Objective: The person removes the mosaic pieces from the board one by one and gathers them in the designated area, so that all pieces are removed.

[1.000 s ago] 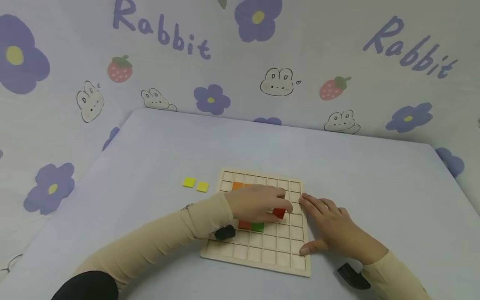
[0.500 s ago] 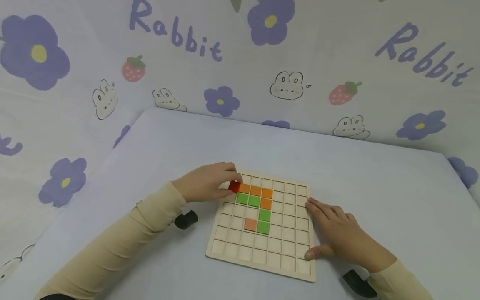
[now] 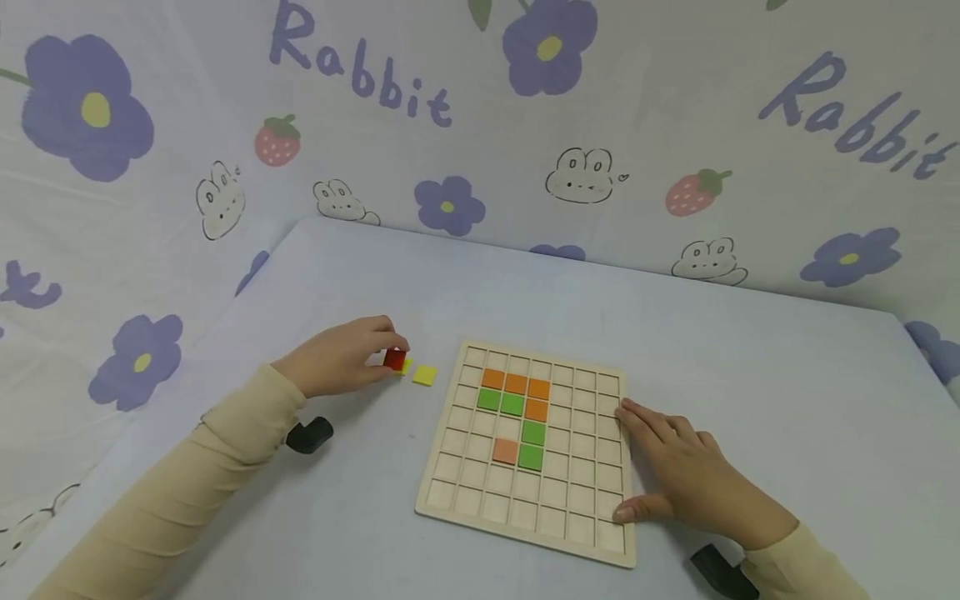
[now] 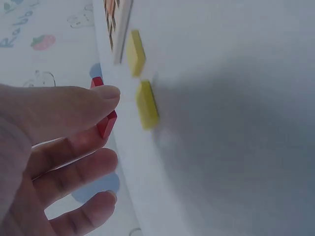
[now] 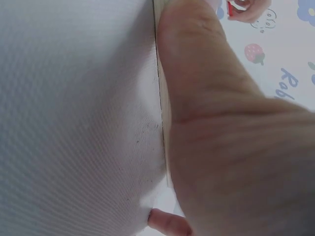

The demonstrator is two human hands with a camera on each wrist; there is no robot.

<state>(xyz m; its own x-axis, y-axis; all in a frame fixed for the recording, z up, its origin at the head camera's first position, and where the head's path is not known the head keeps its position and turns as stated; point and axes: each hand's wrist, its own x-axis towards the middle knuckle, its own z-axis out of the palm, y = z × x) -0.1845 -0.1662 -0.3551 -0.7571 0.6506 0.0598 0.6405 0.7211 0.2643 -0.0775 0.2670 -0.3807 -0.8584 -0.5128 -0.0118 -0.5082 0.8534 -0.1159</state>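
Note:
My left hand [image 3: 341,357] pinches a red square tile [image 3: 394,359] between thumb and fingers, left of the board. In the left wrist view the red tile [image 4: 107,125] shows behind the thumb, raised above the table. Close under it lie two yellow tiles, the nearer one [image 4: 147,105] and the farther one [image 3: 424,376]. The wooden grid board [image 3: 480,492] bears orange tiles [image 3: 515,384], green tiles [image 3: 512,404] and one salmon tile [image 3: 506,452]. My right hand [image 3: 682,467] rests along the board's right edge, thumb and fingertips touching it, fingers fairly straight.
A white-covered table [image 3: 360,500] lies under everything. Behind it hangs a cloth [image 3: 495,125] printed with flowers, rabbits and strawberries. Black wrist devices show beneath both wrists, one at the left [image 3: 310,435] and one at the right [image 3: 723,571].
My left hand has lifted the red tile from the board's middle and carried it left, over to the yellow tiles. The right hand stays at the board's edge. The head view has shifted slightly.

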